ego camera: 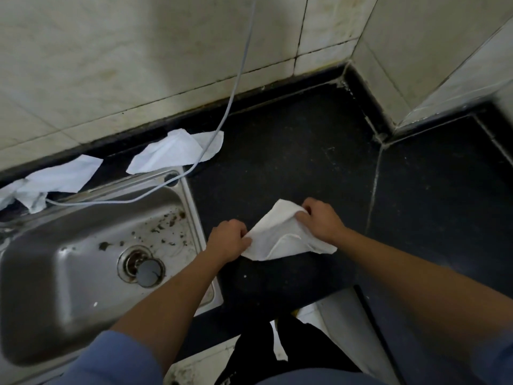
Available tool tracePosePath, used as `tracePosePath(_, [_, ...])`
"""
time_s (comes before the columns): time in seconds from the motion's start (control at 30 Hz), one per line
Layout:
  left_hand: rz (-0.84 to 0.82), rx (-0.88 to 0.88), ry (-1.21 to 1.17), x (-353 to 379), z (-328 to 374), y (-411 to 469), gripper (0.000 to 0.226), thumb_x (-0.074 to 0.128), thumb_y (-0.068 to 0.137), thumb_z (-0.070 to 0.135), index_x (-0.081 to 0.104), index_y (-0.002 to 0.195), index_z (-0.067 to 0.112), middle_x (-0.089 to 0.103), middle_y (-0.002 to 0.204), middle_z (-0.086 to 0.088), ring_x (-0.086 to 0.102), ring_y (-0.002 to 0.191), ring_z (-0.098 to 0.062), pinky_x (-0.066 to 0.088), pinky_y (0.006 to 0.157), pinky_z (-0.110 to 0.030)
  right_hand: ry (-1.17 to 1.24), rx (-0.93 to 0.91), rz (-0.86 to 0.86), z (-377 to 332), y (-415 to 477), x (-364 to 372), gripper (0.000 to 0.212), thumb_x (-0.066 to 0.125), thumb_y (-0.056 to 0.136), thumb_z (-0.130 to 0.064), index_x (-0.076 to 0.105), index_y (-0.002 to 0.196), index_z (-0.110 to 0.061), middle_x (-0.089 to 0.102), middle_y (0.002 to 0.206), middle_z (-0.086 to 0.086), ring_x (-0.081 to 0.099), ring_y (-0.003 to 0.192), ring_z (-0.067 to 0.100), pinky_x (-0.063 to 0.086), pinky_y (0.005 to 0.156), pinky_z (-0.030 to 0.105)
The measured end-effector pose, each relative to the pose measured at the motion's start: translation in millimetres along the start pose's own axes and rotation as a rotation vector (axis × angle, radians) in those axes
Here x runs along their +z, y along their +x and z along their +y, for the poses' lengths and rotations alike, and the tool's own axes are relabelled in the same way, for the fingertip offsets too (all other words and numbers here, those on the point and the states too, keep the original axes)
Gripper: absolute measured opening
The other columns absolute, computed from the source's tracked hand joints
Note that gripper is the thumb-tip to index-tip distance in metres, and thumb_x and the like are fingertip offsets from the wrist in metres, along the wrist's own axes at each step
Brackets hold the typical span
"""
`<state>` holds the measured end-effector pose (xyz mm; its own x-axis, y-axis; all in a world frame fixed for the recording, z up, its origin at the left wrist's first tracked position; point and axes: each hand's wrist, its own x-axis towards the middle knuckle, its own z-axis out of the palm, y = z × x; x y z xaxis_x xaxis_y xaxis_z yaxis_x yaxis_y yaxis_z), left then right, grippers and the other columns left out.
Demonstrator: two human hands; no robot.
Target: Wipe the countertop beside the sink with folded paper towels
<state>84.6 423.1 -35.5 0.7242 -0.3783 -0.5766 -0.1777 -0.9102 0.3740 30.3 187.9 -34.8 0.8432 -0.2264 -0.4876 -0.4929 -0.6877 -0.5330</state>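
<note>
A white paper towel (280,234) is stretched between both hands just above the black countertop (291,162), right of the steel sink (83,259). My left hand (229,240) pinches its lower left corner with curled fingers. My right hand (322,219) grips its upper right edge. The towel is partly folded, with a loose flap hanging at the bottom right.
Two more crumpled paper towels lie along the back ledge behind the sink, one at the left (58,179) and one at its right corner (177,150). A grey hose (236,87) hangs down the tiled wall into the sink. The counter turns a corner at the right.
</note>
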Motion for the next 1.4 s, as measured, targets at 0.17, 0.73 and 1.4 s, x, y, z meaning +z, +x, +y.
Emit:
tracePosePath(0.17, [0.353,0.026,-0.075,-22.7,11.0,24.0,0.012,0.060,0.085,0.017,0.063,0.095,0.012,0.056,0.099,-0.011,0.056,0.093,-0.026,0.047,0.074,-0.037,0.127,0.197,0.157,35.9,5.7,-24.0,0.021,0.060,0.091,-0.026,0.055,0.105,-0.010,0.058,0.093,0.004,0.057,0.086,0.023,0.042,0.070,0.032])
tracePosePath(0.73, [0.149,0.333,0.275,36.3,34.3,0.9,0.020,0.056,0.083,0.009,0.064,0.100,0.013,0.058,0.104,-0.005,0.050,0.100,-0.023,0.043,0.083,-0.032,-0.063,0.331,-0.026,85.4,-57.3,-17.8,0.011,0.071,0.078,-0.030,0.063,0.082,-0.024,0.065,0.084,-0.002,0.062,0.077,0.015,0.053,0.068,0.033])
tracePosePath(1.4, [0.082,0.506,0.142,60.9,-7.8,-53.8,0.021,0.055,0.087,0.029,0.063,0.075,0.014,0.061,0.083,-0.001,0.058,0.079,-0.021,0.050,0.066,-0.035,-0.672,-0.339,0.116,68.5,-101.4,58.9,0.040,0.049,0.079,-0.054,0.057,0.095,-0.017,0.056,0.090,0.004,0.056,0.079,0.024,0.044,0.055,0.034])
